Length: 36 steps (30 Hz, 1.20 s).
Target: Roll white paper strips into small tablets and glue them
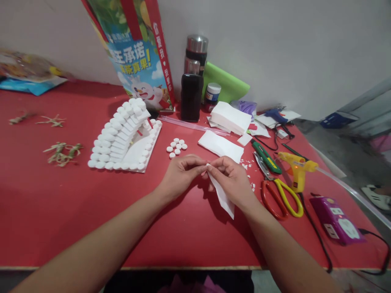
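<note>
My left hand (182, 176) and my right hand (232, 179) meet over the table, thumbs and fingertips pinched together. Between them is one end of a white paper strip (225, 200), whose tail hangs down below my right palm. The pinched end looks bunched or rolled, mostly hidden by my fingers. Just beyond my left hand lies a cluster of small round white pieces (176, 147). A white sheet (221, 145) rests behind my right hand. Further left stands a stepped white model (122, 136) edged with similar round pieces.
To the right lie scissors (277, 197), a green utility knife (266, 157), a yellow glue gun (295, 167) with its cord and a purple power socket box (337, 219). A black phone-like object (192, 97), a printed bag (137, 57) and knotted straw bits (64, 154) are further off.
</note>
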Available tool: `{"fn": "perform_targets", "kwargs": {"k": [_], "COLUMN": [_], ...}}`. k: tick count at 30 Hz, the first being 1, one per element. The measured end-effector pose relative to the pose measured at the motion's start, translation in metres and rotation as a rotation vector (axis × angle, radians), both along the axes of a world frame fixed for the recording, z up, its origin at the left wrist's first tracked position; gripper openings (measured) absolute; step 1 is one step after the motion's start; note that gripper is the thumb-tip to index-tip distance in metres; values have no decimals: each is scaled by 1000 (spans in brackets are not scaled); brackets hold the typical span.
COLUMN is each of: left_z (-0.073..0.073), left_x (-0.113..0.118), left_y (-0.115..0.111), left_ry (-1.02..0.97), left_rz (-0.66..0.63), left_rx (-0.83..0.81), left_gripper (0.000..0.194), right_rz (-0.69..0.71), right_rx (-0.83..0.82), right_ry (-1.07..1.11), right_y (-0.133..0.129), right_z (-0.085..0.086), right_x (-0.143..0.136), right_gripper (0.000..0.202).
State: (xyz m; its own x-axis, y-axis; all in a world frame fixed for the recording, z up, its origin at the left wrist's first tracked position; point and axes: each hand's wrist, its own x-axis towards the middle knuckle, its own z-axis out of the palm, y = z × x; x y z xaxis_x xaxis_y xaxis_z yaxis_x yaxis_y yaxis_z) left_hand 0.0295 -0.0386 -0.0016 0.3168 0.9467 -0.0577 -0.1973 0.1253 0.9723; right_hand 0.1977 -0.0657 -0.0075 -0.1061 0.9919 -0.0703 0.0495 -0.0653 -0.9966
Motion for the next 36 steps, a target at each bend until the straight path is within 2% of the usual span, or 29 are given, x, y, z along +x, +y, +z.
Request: {"fn": "perform_targets", "kwargs": {"k": [3, 5, 8, 11, 13, 15, 18, 21, 32, 36], "left_z": [1, 1, -2, -6, -9, -10, -8, -6, -7, -4], "left_x": [0, 0, 0, 1, 2, 1, 0, 0, 1, 3], "left_y": [-1, -1, -3, -4, -4, -3, -2, -2, -2, -6], "left_ry": [55, 133, 289, 388, 410, 394, 326, 265, 163, 82], "left_rz": [24, 40, 72, 120, 164, 187, 188, 180, 140, 99], "left_rx": [38, 137, 345, 465, 494, 463, 351, 272, 169, 91], "left_gripper": [13, 12, 15, 17, 17, 16, 14, 11, 9, 11], "right_rz": [-19, -24, -66, -96, -91, -76, 56, 177, 49, -4], "right_rx": [-11, 20, 153, 280, 239, 73, -270, -463, -508, -447], "right_ry": [-13, -39, -188, -340, -291, -72, 360, 544, 609, 547], "right_y": [0, -1, -3, -4, -3, -1, 4, 7, 6, 6], "right_z": [0, 1, 1, 3, 5, 7, 7, 7, 6, 5], "right_x": [0, -1, -1, -2, -3, -3, -3, -3, 0, -1], "right_gripper": [25, 24, 22, 19, 18, 20, 26, 28, 23, 23]}}
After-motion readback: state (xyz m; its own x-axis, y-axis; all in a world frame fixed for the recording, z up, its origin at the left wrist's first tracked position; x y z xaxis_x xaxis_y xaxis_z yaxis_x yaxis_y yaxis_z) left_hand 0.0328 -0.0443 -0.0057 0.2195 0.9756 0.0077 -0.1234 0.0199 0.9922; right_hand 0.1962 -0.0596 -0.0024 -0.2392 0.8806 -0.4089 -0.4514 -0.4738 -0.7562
